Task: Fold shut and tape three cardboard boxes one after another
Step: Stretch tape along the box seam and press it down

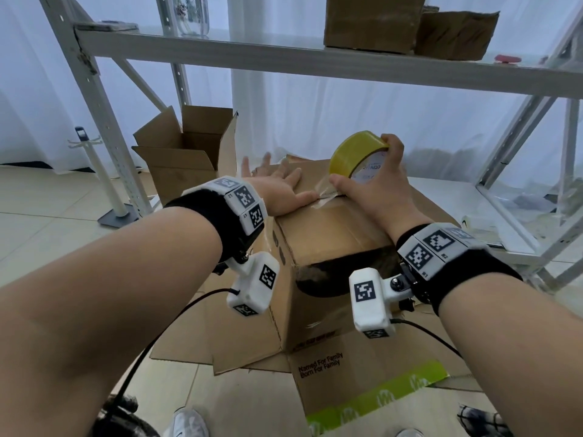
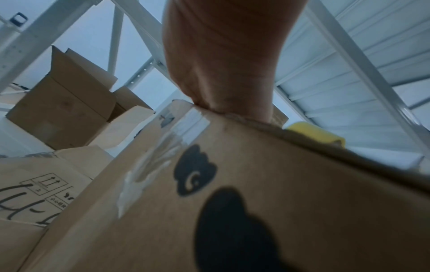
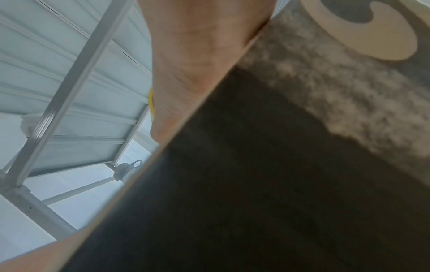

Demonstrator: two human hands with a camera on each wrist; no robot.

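Observation:
A closed brown cardboard box (image 1: 328, 234) stands on the floor in front of me, its side printed with dark cloud shapes (image 2: 232, 230). My left hand (image 1: 277, 187) lies flat on its top, fingers spread, thumb beside the centre seam. My right hand (image 1: 372, 181) grips a yellow tape roll (image 1: 353, 152) held upright on the top. A clear strip of tape (image 1: 325, 190) runs from the roll down onto the seam, under the right thumb. In the left wrist view the roll (image 2: 316, 134) peeks over the box edge. The right wrist view shows mostly the box's dark side (image 3: 279, 184).
An open-flapped cardboard box (image 1: 186, 156) stands behind on the left. Flattened cardboard (image 1: 362, 383) lies on the tiled floor under the box. A white metal rack (image 1: 284, 61) spans above, holding two brown boxes (image 1: 410, 26). A white stand (image 1: 104, 187) is at left.

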